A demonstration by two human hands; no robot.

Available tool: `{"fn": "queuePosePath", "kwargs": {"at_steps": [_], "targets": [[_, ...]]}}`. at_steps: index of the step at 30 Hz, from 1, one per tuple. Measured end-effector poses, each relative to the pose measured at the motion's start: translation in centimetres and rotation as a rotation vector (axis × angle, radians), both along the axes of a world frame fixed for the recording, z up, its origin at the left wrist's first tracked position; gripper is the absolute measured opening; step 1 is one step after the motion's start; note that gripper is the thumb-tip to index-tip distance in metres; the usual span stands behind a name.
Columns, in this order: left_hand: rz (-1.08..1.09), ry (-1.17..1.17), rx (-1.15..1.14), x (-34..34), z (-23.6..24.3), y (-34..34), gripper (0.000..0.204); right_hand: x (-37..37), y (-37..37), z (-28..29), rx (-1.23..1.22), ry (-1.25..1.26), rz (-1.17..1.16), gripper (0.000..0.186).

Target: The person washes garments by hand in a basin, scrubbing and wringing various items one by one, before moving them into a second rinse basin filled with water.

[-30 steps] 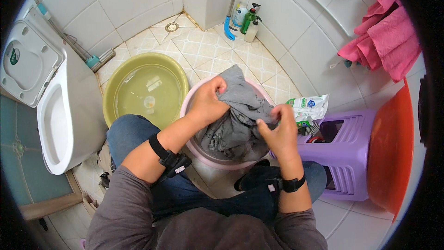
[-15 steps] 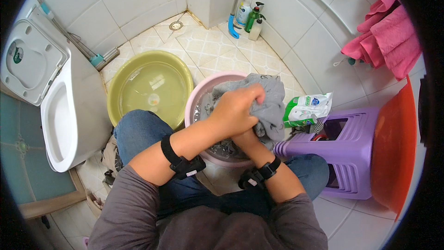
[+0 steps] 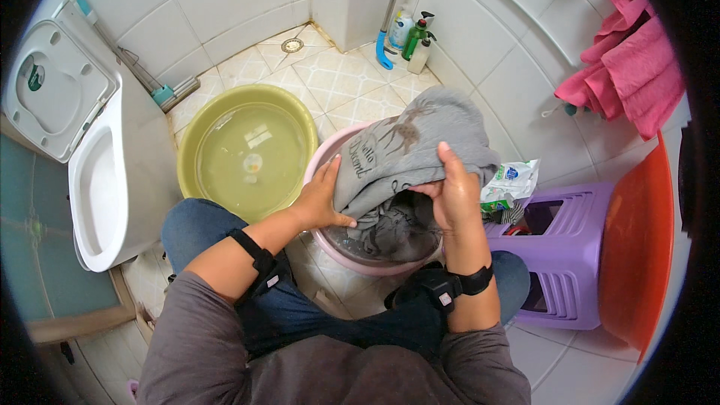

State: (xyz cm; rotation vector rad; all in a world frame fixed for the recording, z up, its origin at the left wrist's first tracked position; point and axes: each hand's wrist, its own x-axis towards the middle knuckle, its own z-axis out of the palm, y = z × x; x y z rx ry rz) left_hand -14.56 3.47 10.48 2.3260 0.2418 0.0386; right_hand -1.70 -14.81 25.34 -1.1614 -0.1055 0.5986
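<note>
A wet grey printed shirt [image 3: 420, 135] is spread between my hands over the pink basin [image 3: 352, 259], its darker lower folds hanging down into it. My left hand [image 3: 321, 193] grips the shirt's left edge, thumb toward me and fingers along the cloth. On the right side, my right hand [image 3: 456, 193] holds the fabric with its thumb up and its other fingers partly hidden by the cloth. The shirt covers most of the basin's far right rim and inside.
A yellow-green basin [image 3: 306, 116] of water stands left of the pink one. To the right are a purple stool [image 3: 577, 255], a red basin [image 3: 637, 247] and a white-green pouch [image 3: 514, 180]. Pump bottles [image 3: 414, 39] line the far wall; a toilet [image 3: 101, 187] is at left.
My hands were together, the left crossing over the bunched shirt; now they are apart. The shirt has been lifted and opened out, showing its print. My right hand has come up from beneath.
</note>
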Motion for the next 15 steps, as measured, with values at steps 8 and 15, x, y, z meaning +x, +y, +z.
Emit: {"fn": "queuePosePath", "kwargs": {"at_steps": [8,15], "targets": [[0.215,-0.243,-0.53,2.1,-1.0,-0.1,0.048,1.2,-1.3,0.4,0.063,-0.01,0.008,0.043],[0.316,-0.205,-0.599,3.0,0.4,0.5,0.038,4.7,-4.7,-8.0,-0.007,0.318,-0.055,0.045]]}}
